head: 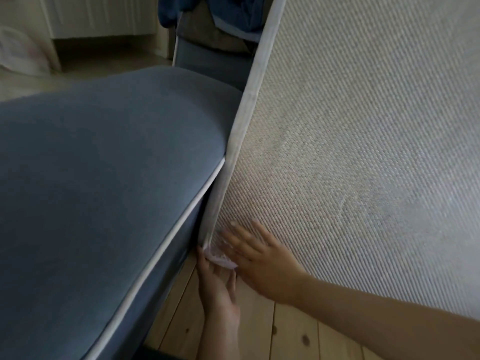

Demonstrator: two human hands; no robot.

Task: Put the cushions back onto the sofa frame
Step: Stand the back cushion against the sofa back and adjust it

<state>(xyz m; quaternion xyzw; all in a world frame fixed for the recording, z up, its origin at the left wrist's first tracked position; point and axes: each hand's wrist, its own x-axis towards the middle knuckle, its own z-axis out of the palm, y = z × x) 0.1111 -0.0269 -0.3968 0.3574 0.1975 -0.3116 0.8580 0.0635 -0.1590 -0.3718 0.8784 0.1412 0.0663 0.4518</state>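
A large flat cushion [363,131] with a beige ribbed woven face and a pale grey side band [242,126] stands on edge at the right, its lower corner [220,257] just above the wooden floor. It leans against a blue-grey seat cushion [109,165] with white piping that fills the left. My right hand [262,263] lies flat on the beige face near that corner, fingers spread and straight. My left hand [218,289] reaches up from below, palm showing, and cups the corner from underneath, thumb on the grey side band.
Pale wooden floorboards [259,328] run under the hands. Beyond the cushions is a blue sofa part [207,61] with dark blue fabric [233,11] draped over it. White furniture [98,19] stands at the back left.
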